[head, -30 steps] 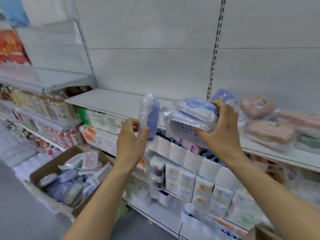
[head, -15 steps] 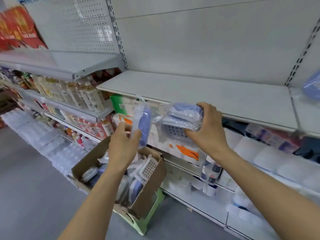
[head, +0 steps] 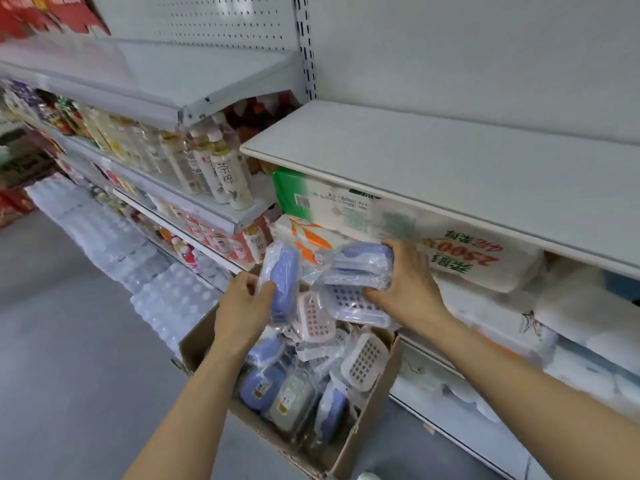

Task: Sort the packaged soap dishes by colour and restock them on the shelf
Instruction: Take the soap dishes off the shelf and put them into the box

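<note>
Head view looks down on a cardboard box [head: 367, 441] heaped with packaged soap dishes [head: 298, 400], so most stock looks unsorted. The left hand [head: 242, 306] grips one blue packaged dish [head: 285, 278] upright above the box; the right hand [head: 405, 285] clasps a small stack of blue dishes [head: 360, 268] beside it. The white shelf [head: 450, 174] above carries no dishes in view, so restocking seems barely begun.

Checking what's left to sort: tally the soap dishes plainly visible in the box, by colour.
blue soap dishes: 3
grey soap dish: 1
white grid soap dishes: 2
Total: 6 in the box; others lie buried and cannot be counted.
</note>
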A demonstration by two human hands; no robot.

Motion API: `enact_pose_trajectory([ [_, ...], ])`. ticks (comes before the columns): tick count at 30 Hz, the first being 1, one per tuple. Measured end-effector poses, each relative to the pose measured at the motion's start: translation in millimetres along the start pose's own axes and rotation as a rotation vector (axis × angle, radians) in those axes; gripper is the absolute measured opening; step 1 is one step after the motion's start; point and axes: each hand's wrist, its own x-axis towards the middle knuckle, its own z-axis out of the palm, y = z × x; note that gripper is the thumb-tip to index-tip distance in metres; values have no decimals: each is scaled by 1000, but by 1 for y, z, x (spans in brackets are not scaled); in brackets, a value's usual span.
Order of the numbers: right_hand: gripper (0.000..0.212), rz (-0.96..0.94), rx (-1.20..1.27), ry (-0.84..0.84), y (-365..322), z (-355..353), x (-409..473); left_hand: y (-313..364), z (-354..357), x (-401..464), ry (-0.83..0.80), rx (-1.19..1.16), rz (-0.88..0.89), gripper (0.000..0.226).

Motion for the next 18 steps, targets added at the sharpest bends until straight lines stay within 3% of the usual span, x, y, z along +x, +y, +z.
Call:
enact_pose_trajectory([
  [6, 71, 145, -60, -172, 6, 65, 16, -70, 10, 60, -264, 63, -152, 15],
  [10, 67, 235, -60, -227, 11, 108, 8, -122, 18, 87, -444, 129, -202, 22],
  [14, 59, 379, -23, -235, 5, 147, -15, -172, 23, 109, -647, 183, -138, 35],
  [18, 77, 592, 86, -270, -1, 186, -57, -207, 24, 118, -773, 371, 11, 36],
])
